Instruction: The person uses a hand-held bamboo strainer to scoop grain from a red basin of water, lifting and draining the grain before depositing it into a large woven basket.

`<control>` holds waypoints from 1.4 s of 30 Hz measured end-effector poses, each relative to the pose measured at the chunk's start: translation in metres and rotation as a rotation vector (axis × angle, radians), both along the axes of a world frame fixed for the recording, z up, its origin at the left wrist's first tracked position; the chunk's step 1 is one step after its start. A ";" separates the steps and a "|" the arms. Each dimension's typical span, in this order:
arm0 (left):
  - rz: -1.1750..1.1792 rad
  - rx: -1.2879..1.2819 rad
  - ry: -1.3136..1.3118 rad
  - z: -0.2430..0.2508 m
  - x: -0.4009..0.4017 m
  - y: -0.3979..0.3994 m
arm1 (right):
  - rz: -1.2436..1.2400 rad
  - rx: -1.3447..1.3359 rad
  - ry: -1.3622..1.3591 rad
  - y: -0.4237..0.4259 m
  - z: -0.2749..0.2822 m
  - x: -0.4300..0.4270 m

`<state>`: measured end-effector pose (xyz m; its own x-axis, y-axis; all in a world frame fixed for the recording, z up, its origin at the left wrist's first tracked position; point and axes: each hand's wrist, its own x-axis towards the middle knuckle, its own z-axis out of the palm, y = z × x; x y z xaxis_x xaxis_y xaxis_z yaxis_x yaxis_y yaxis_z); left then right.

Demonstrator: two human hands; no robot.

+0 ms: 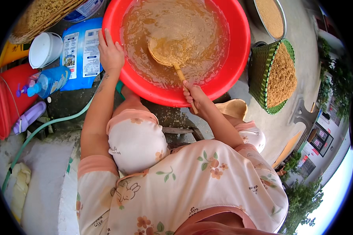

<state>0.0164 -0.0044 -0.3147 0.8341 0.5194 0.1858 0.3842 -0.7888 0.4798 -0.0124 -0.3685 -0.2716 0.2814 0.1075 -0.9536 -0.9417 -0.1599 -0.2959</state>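
A large red plastic basin (pixel 240 38) holds murky brown water with small grains or husks afloat. My right hand (pixel 195 94) grips the wooden handle of a round strainer (pixel 161 55), whose bowl lies partly under the water near the basin's middle. At the left side of the basin, my left hand (pixel 110 53) rests on the rim with its fingers apart and holds nothing. What lies in the strainer's bowl is hard to tell through the water.
To the right stand a green woven basket (pixel 260 73) heaped with brown husks and a metal basin (pixel 284 22) of grain. A wooden scoop (pixel 234 107) lies below. At left are a white bucket (pixel 45 50), a blue bag (pixel 82 58), a blue bottle (pixel 51 80) and a green hose (pixel 54 119).
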 end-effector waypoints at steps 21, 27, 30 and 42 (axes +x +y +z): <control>0.008 0.048 -0.001 -0.003 -0.005 0.004 | 0.188 -0.294 -0.238 -0.064 0.006 0.015; -0.012 0.024 -0.019 0.000 0.001 0.000 | 0.004 0.014 -0.034 0.022 -0.019 0.029; -0.002 -0.001 0.013 0.001 0.001 0.000 | -0.069 0.045 -0.094 0.039 -0.040 0.057; 0.010 0.034 -0.002 -0.005 -0.005 0.006 | 0.020 -0.439 -0.526 -0.059 -0.070 0.111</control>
